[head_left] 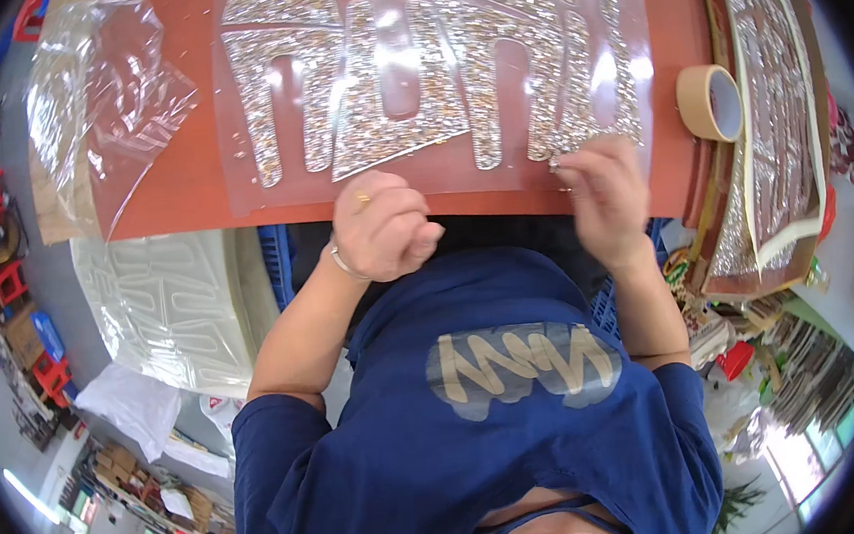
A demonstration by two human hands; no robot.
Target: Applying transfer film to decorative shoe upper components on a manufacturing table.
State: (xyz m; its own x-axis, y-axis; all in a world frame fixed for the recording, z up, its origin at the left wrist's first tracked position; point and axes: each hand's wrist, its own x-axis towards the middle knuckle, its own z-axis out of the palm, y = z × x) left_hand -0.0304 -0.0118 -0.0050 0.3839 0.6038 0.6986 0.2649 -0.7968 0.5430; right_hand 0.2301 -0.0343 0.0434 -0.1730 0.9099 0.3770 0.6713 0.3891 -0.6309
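A sheet of sparkling, stone-covered shapes lies under clear film on the red-brown table. At the table's front edge my left hand is curled into a fist; its palm is hidden. My right hand is pinched at the sheet's lower right, its fingertips beside the end of one glittering shape. Whatever lies between those fingers is too small to make out. Along the slanted lower edge of the middle shape runs a thin silvery strip.
Crumpled clear film covers the table's left end. To the right stands a roll of beige tape, near a tilted framed panel of glittering strips. A stack of plastic-covered pale sheets sits below the table's left side.
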